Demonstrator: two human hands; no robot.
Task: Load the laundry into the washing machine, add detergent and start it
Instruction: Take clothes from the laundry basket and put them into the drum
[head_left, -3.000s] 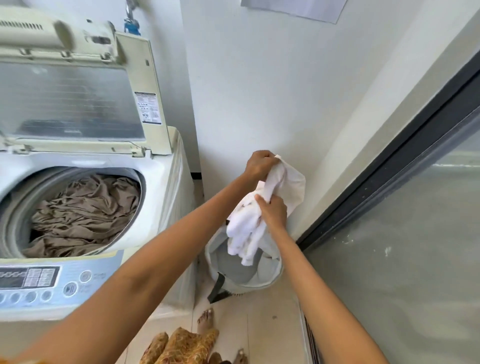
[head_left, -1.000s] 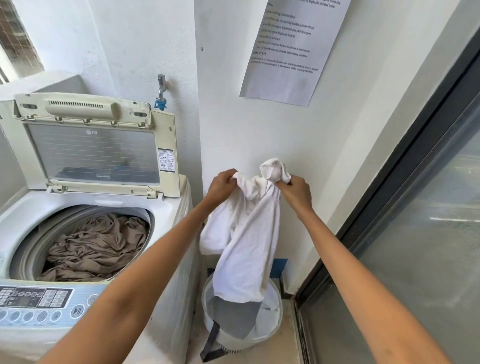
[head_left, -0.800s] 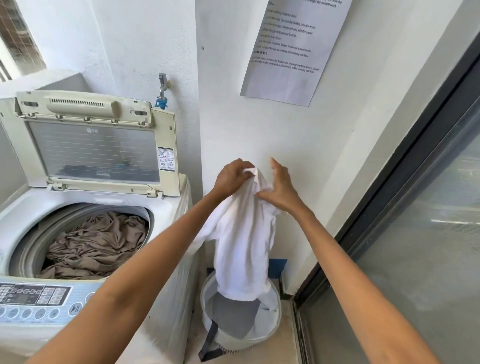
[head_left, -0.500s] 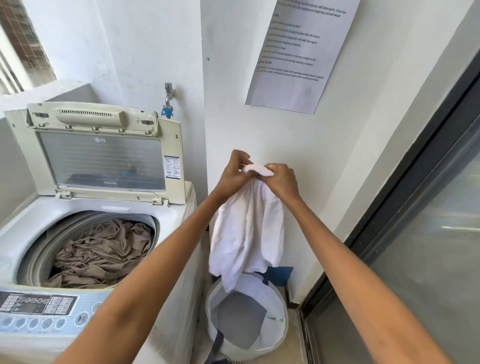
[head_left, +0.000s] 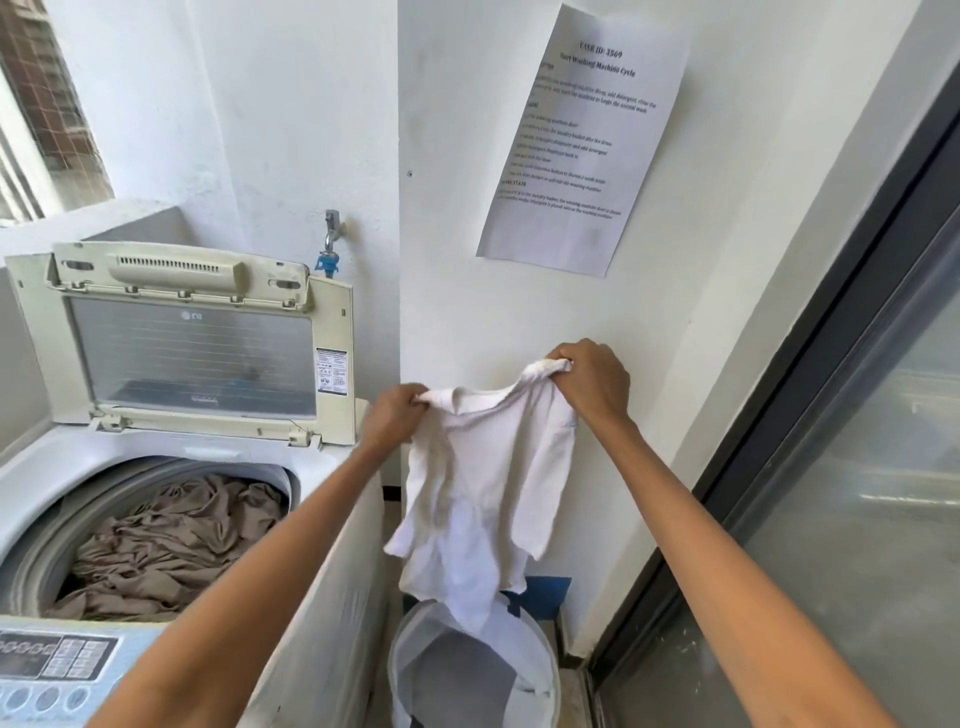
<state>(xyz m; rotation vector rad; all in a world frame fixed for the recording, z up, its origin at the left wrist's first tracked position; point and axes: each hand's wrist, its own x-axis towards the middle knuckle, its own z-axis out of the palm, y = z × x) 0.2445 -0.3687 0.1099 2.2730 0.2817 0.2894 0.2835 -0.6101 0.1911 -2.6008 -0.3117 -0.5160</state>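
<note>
Both hands have drawn apart: left hand (head_left: 392, 415) and right hand (head_left: 592, 384) each pinch the white shirt (head_left: 483, 488), now spread above the basket (head_left: 545, 670), ready for the washing machine (head_left: 332, 545)

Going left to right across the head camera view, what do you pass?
Window → washing machine with beige laundry in its drum → left hand → white garment → right hand → glass door.

Laundry basket (head_left: 545, 670) on floor (head_left: 571, 691).
</note>
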